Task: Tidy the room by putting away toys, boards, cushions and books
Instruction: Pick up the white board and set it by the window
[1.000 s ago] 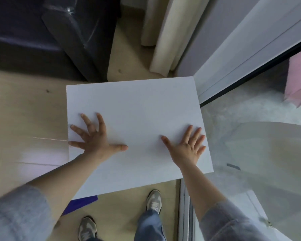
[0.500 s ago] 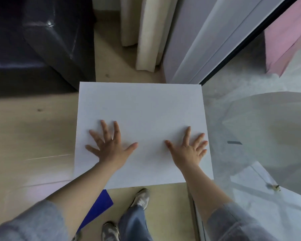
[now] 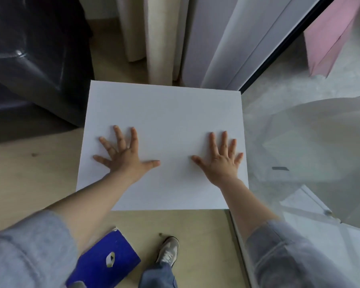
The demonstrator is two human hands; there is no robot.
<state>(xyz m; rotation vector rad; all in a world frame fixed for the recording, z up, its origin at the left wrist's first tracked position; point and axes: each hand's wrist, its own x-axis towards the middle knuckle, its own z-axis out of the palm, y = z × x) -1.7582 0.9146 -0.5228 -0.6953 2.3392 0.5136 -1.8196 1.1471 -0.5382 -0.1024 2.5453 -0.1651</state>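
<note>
A large white board (image 3: 164,113) lies flat on the wooden floor in front of me, its far edge close to the curtain and window frame. My left hand (image 3: 123,156) presses flat on its left half with the fingers spread. My right hand (image 3: 220,161) presses flat on its right half, fingers straight, near the board's right edge. A blue board (image 3: 104,265) with a small cut-out lies on the floor near my feet, partly hidden under my left sleeve.
A dark leather sofa (image 3: 33,59) stands at the left, close to the white board's far left corner. Cream curtains (image 3: 154,38) hang behind the board. A glass sliding door (image 3: 299,142) runs along the right, its track (image 3: 237,246) beside my right foot (image 3: 168,250).
The white board has turned and slid forward toward the curtain, squaring up with the glass door. Both hands stay flat on it. More of the blue board shows near my feet.
</note>
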